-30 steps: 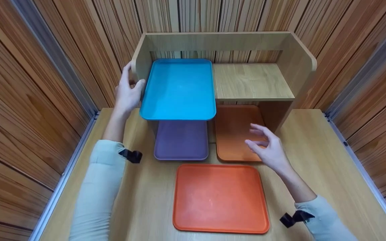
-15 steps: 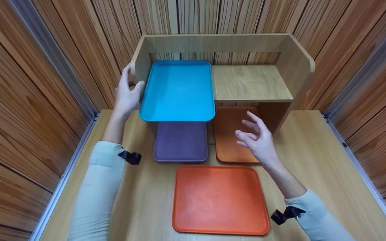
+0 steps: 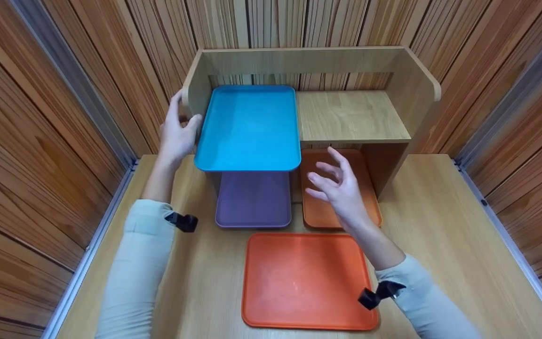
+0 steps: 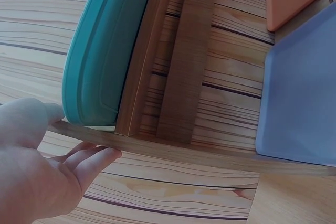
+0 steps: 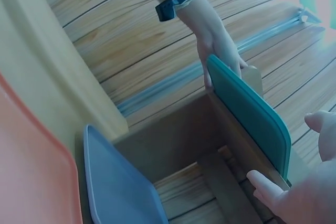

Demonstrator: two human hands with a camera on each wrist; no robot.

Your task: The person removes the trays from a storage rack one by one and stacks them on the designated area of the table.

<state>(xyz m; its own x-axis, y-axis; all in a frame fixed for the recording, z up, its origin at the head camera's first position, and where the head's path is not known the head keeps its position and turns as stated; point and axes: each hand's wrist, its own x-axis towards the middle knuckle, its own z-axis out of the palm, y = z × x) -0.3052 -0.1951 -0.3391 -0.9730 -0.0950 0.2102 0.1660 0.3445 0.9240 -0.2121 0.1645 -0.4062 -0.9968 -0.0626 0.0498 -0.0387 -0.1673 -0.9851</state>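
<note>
A blue tray [image 3: 250,127] lies on the left half of the upper board of a wooden shelf [image 3: 355,115], its front edge jutting past the board. At the shelf's left end my left hand [image 3: 177,136] holds the side panel [image 4: 210,156], thumb on the tray's side and fingers on the outer face. My right hand [image 3: 341,193] is in the air in front of the shelf, fingers spread and loosely bent, holding nothing. It overlaps a brown-orange tray [image 3: 315,214] in the lower right compartment. In the right wrist view, the thumb and fingers [image 5: 268,190] appear near the blue tray's front corner.
A purple tray [image 3: 252,202] sits in the lower left compartment, partly sticking out. Nearer on the table [image 3: 431,226] lies a bright orange tray [image 3: 299,282], below my right forearm. Wood-patterned walls with metal rails [image 3: 87,249] enclose the sides and back.
My right hand has moved left and somewhat forward, from the brown-orange tray's right side toward the blue tray's front right corner. My left hand and the trays stay in place.
</note>
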